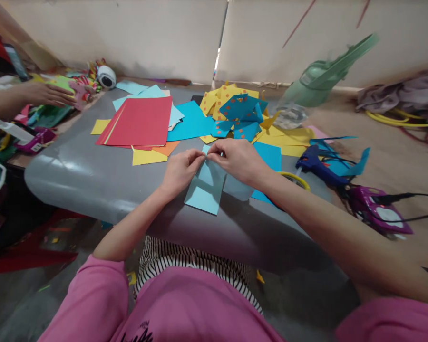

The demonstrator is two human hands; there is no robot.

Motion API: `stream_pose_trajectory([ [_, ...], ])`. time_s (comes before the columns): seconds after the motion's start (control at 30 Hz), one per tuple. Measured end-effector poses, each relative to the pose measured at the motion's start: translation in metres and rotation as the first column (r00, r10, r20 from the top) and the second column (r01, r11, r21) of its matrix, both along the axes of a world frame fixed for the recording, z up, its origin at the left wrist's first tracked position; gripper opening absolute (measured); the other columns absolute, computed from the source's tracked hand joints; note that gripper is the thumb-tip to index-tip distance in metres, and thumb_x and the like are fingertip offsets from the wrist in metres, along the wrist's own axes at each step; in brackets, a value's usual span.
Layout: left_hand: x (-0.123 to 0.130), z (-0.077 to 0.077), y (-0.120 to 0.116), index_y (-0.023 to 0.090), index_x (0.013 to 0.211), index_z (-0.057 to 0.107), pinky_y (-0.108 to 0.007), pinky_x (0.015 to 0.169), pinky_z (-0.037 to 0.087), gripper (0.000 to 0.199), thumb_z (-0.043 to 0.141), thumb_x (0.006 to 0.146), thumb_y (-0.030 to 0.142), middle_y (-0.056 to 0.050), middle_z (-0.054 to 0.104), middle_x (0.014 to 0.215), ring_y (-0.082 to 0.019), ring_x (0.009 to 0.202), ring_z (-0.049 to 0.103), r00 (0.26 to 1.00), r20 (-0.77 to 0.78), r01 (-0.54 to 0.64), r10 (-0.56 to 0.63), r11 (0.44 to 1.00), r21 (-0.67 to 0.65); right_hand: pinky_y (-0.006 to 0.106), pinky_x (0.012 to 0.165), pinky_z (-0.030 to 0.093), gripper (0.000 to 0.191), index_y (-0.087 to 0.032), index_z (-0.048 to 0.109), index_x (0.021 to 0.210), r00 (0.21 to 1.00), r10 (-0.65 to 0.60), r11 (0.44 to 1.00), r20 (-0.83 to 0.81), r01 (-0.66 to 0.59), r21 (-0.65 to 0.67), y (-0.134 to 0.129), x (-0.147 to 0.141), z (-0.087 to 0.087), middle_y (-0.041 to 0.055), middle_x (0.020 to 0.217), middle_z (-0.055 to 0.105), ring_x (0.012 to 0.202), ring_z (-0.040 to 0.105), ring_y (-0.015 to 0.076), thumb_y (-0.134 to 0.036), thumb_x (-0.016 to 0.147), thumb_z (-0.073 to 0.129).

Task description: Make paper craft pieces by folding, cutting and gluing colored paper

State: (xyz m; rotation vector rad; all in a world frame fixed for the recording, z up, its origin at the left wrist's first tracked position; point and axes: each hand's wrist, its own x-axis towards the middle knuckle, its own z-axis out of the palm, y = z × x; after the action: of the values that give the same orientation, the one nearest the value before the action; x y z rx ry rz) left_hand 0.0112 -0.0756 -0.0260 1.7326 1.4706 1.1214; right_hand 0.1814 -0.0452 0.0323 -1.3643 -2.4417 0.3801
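A light blue paper strip (204, 192) lies lengthwise on the grey table in front of me, with hand shadows across it. My left hand (181, 170) is closed in a pinch over the strip's far part. Opposite it, my right hand (237, 159) pinches too, its fingertips nearly meeting the left ones. Whatever sits between the fingertips is too small to make out. Just beyond my hands stand folded blue paper shapes with orange squares (240, 111) and similar yellow ones (210, 102).
Red sheets (139, 121) are stacked left of centre. On the right lie a blue glue gun (319, 166), a purple power unit (381, 211) and its black cable. A green bottle-like object (314, 83) stands behind. At far left, another person's hand (52, 93) touches colourful pieces.
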Motion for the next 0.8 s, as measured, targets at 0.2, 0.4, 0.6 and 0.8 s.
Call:
stream_pose_trajectory([
  [0.2,0.003,0.004,-0.002,0.019,0.097,0.074,-0.026,0.068,0.043,0.021,0.058,0.095,0.032,-0.003,0.077,0.084,-0.016,0.074,0.065,0.992,-0.094,-0.076,0.081,0.996,0.051,0.033,0.069,0.038,0.015,-0.019,0.072,0.093,0.996,-0.065,0.997,0.058,0.062,0.05,-0.002,-0.006,0.002,0.0079,0.088,0.074,0.08,0.062,0.0216,-0.025,0.092,0.059],
  [0.4,0.004,0.005,-0.004,0.019,0.103,0.075,-0.027,0.073,0.046,0.021,0.057,0.096,0.027,-0.005,0.079,0.095,-0.017,0.082,0.069,0.979,-0.178,-0.083,0.101,0.991,0.104,0.032,0.071,0.039,0.015,-0.018,0.073,0.091,0.999,-0.042,0.993,-0.008,0.041,-0.109,0.001,-0.004,0.006,0.0056,0.085,0.073,0.076,0.061,0.0188,-0.024,0.091,0.06],
  [0.6,0.006,0.008,-0.006,0.021,0.106,0.076,-0.028,0.07,0.045,0.025,0.054,0.098,0.029,-0.006,0.079,0.094,-0.018,0.079,0.069,0.943,-0.317,-0.06,0.103,0.988,0.144,0.032,0.07,0.039,0.019,-0.017,0.074,0.092,0.998,-0.025,0.999,-0.062,0.023,-0.034,-0.002,0.001,0.001,0.0063,0.086,0.073,0.075,0.059,0.0185,-0.022,0.091,0.057],
  [0.8,0.01,0.015,-0.005,0.02,0.103,0.076,-0.026,0.068,0.043,0.024,0.055,0.097,0.028,-0.003,0.076,0.081,-0.016,0.071,0.065,0.95,-0.306,-0.028,0.067,0.991,0.13,0.032,0.071,0.04,0.017,-0.018,0.071,0.089,0.988,0.011,1.0,-0.156,-0.012,-0.007,-0.002,0.008,-0.002,0.0056,0.085,0.071,0.074,0.058,0.0181,-0.024,0.09,0.056],
])
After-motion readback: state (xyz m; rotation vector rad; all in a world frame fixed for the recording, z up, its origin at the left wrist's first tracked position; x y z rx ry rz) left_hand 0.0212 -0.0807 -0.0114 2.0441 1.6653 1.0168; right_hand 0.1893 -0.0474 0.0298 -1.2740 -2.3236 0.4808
